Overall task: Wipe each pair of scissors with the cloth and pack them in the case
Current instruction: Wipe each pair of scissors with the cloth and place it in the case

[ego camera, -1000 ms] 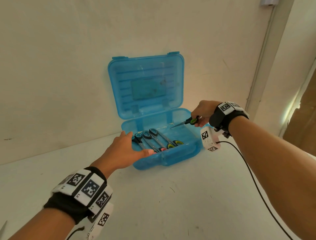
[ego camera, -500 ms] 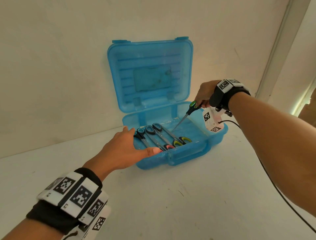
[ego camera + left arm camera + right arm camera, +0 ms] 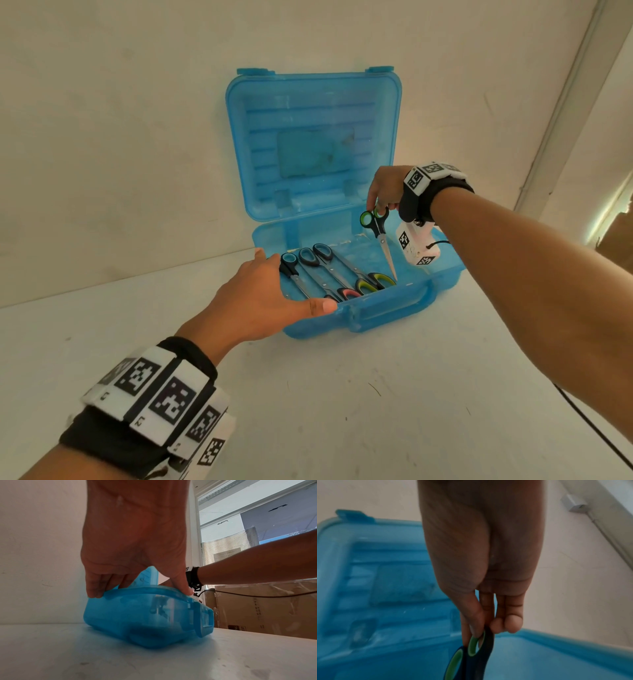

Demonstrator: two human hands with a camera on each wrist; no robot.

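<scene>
step: packing — judged from the row already lying inside, this looks like a late pair going in; no cloth shows in any view.
next move: it likely calls for tipping the dangling pair flat and laying it in the free space on the right of the tray, beside the row, without knocking the others.
case (image 3: 404, 305): translucent blue plastic, lid propped upright near the wall, tray resting on the white table (image 3: 342, 411), handle on the front wall.
left hand (image 3: 263, 301): steadies the case at its front-left corner, fingers bent over the rim, thumb lying along the front edge; it clasps the rim and nothing else.
right hand (image 3: 385, 188): over the right part of the tray, thumb and fingertips pinching one handle loop.
held scissors (image 3: 378, 233): dark handles with green lining, blades closed, hanging point-down, tip close to the tray floor; contact cannot be told.
packed scissors (image 3: 329, 270): lying side by side on a slant in the left half of the tray, some handles far, some near.
</scene>
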